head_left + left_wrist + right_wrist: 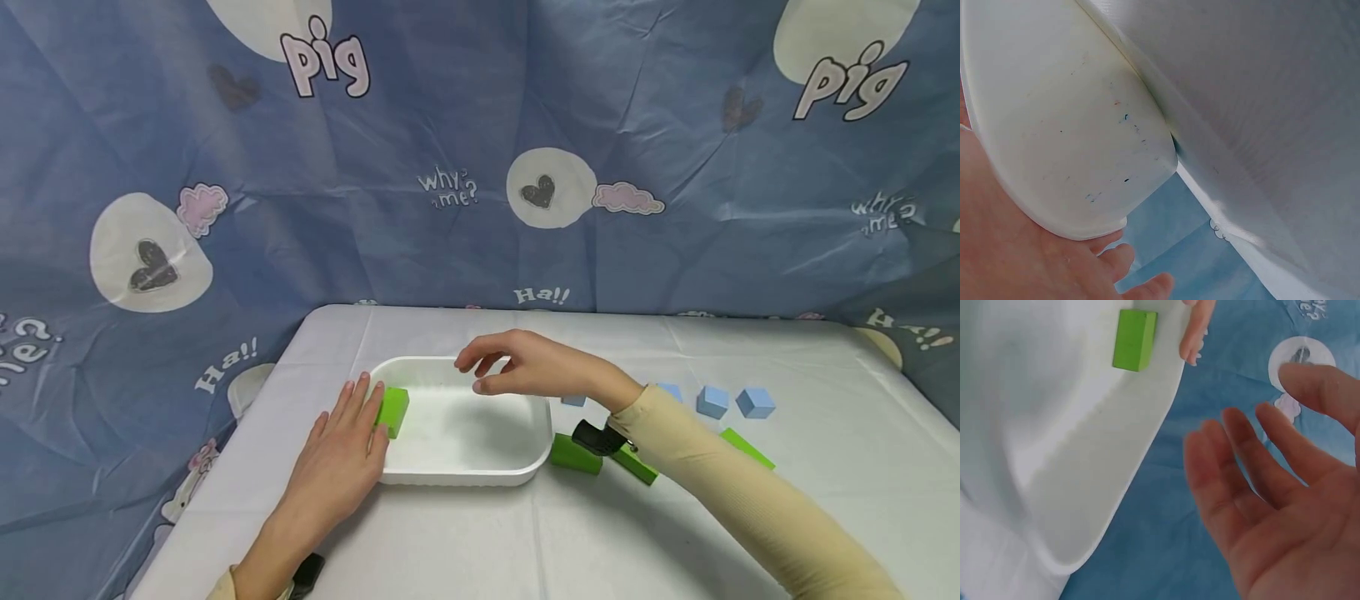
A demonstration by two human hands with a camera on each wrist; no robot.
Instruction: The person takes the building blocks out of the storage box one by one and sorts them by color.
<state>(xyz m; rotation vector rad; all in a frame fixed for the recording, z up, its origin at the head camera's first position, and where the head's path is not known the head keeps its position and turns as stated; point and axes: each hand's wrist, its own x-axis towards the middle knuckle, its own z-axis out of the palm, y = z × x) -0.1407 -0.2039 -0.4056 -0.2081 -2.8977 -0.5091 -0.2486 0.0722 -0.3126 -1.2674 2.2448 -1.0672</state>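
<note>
A white tray (465, 479) sits on the table, with one green block (394, 412) lying inside near its left end. My left hand (341, 462) rests against the tray's left side, fingers straight; in the left wrist view its palm lies along the outer wall of the tray (1079, 125). Above the tray's back right part hovers my right hand (525, 364), fingers loosely bent and holding nothing. The right wrist view shows the same right hand (1285, 487) with spread, relaxed fingers beside the tray rim, apart from the green block (1134, 339).
Right of the tray lie more green blocks, one close to its corner (576, 454) and another farther right (747, 447). Several blue blocks (712, 402) stand behind them, some partly hidden by the right arm. A blue patterned cloth (450, 250) hangs behind the white table (600, 542).
</note>
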